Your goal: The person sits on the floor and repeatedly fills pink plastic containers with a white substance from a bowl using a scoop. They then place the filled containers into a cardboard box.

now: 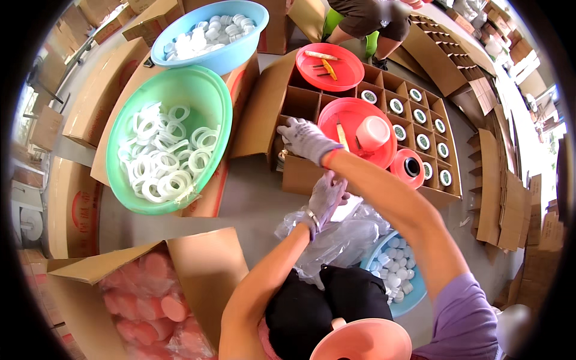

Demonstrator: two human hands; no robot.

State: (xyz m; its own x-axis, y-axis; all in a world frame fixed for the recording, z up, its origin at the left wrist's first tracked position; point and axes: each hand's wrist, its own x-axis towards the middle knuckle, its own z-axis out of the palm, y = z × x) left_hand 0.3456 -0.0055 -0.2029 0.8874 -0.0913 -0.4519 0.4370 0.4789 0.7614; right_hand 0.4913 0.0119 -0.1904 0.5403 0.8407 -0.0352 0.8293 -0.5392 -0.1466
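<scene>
Divided cardboard carton (300,177) in front of the person, long axis running left to right and dipping toward the right, open side flap pointing left. Round, dark-centred labels on the white-rimmed lids (422,141) face upward, too small to read; red printing marks a brown box (75,204) at far left. The right hand (305,139), gloved, fingers bent, lies over the carton's left edge; the left hand (327,198), gloved and narrowly curled, is beside a white item (347,208); whether either grips anything cannot be told
</scene>
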